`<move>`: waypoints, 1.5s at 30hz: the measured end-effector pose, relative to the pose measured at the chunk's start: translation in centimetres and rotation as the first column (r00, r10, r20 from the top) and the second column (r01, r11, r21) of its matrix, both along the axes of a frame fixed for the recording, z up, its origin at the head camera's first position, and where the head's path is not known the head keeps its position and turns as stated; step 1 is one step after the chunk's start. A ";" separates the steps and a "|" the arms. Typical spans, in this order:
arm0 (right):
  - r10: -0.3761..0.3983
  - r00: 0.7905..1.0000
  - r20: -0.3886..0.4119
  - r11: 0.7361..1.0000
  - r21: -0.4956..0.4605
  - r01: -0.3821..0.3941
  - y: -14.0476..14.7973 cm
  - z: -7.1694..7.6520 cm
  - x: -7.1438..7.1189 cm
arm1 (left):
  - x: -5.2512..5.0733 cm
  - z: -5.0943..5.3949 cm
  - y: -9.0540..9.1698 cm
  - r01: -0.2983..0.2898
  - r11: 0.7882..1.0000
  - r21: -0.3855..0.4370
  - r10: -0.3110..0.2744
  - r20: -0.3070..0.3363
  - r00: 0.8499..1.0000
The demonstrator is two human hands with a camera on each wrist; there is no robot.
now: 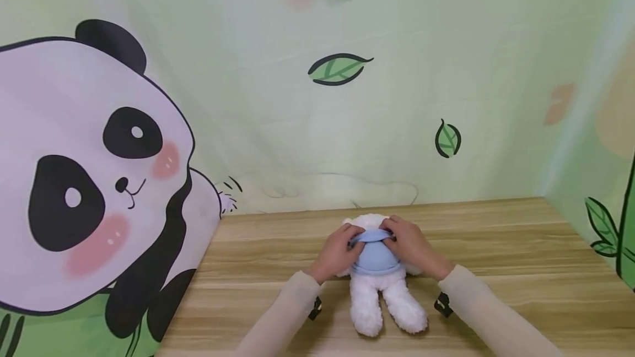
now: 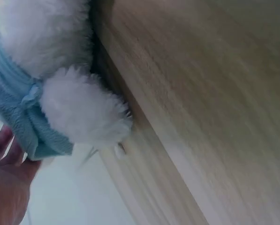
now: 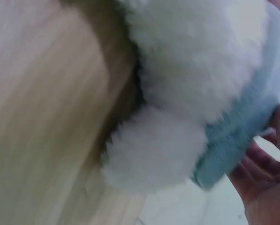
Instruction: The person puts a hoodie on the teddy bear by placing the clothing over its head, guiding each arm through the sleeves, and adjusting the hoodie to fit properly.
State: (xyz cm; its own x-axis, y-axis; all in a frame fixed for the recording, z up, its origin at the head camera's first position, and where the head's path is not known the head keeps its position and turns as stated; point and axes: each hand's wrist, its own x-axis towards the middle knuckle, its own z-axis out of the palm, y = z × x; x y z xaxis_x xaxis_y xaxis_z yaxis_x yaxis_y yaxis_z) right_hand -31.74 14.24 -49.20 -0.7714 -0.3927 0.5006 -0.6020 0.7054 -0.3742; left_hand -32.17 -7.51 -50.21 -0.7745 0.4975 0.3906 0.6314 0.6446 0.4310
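I see a white plush toy lying on a wood-grain table, its head at the table's far edge and its two legs, spread slightly apart, pointing toward the person; I cannot tell which side of it faces up. The toy wears a blue shirt, with a raised fold of the cloth crossing just below the head. The person's left hand pinches one end of this fold and the right hand pinches the other, so I read both grips as closed on the shirt. In both wrist views I note shaggy white fur beside the blue cloth, with fingers at its edge. Pale sleeves cover both forearms. Behind the table I find a green backdrop printed with a large panda and leaves.
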 end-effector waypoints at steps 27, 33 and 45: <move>0.131 0.987 -0.097 0.980 0.166 -0.113 2.5 0.4 6.4 | 6.2 1.4 -1.7 0.042 0.962 -0.271 -0.097 -0.194 0.976; 0.159 0.982 -0.101 0.967 0.216 -0.135 2.5 -0.5 7.1 | 6.6 0.5 -1.7 0.043 0.952 -0.304 -0.107 -0.196 0.975; 0.165 0.982 -0.097 0.963 0.233 -0.138 2.9 -0.7 7.0 | 6.6 0.2 -2.1 0.105 0.947 -0.302 -0.148 -0.124 0.981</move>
